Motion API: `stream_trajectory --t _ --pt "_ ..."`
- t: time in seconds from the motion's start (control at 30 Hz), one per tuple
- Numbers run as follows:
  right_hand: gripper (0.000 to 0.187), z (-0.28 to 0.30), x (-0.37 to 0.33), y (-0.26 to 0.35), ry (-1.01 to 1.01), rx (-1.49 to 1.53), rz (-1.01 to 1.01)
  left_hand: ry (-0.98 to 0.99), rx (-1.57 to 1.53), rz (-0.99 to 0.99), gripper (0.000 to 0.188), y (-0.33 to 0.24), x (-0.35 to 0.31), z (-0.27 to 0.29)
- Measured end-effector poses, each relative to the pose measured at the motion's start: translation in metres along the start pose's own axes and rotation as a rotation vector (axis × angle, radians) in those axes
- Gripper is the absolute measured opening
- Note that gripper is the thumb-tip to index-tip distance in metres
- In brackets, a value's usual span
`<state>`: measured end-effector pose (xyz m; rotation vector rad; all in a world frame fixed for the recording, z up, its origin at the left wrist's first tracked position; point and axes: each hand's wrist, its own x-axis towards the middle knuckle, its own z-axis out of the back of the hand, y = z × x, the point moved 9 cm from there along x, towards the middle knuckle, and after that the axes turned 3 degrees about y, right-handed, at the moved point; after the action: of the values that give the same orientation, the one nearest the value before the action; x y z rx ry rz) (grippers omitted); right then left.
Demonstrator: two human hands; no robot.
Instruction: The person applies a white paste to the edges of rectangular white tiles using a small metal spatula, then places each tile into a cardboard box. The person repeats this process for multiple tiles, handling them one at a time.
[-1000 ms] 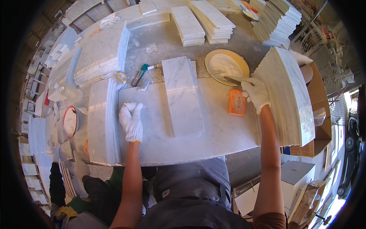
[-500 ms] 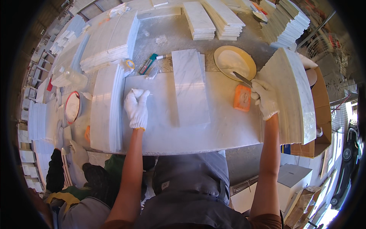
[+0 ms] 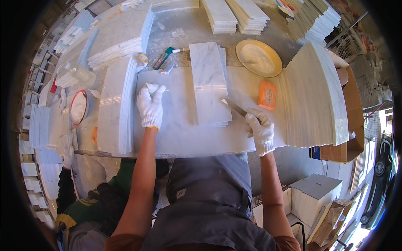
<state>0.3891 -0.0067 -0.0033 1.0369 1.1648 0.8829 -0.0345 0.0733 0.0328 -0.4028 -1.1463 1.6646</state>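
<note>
My right hand point(image 3: 260, 131), in a white knit glove, grips a putty knife point(image 3: 238, 108). White paste shows on the knife's tip, which is beside the right edge of a small stack of grey-veined marble tiles point(image 3: 209, 79). To the left of that stack, my gloved left hand point(image 3: 150, 106) is closed above the worktop, fingers pinched. A small pale tip sticks out of the pinch, too small to name. Beyond my right hand lie an orange block with a printed label point(image 3: 266, 95) and a yellow bowl point(image 3: 274, 52) of white paste.
Tall marble tile stacks stand left point(image 3: 113, 104) and right point(image 3: 314, 96) on the worktop point(image 3: 167, 140). A green-handled tool point(image 3: 163, 57) and a tape roll point(image 3: 143, 58) lie behind my left hand. At lower left, a co-worker's gloved hand point(image 3: 67, 148) is near a red-rimmed bowl point(image 3: 86, 113).
My right hand has brought the knife from beside the yellow bowl leftward and nearer, to the tile stack. My left hand keeps its pinch. The whole view has shifted slightly.
</note>
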Motion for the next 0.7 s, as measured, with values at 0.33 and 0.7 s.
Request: stream_trajectory --t 0.33,0.7 --pt "0.021 -0.021 -0.034 0.042 -0.217 -0.562 0.766 -0.002 0.002 0.003 0.028 0.0 0.0 0.0" --pt "0.028 -0.009 -0.023 -0.014 -0.083 0.25 0.126 -0.006 -0.058 0.022 0.026 0.007 -0.001 0.0"
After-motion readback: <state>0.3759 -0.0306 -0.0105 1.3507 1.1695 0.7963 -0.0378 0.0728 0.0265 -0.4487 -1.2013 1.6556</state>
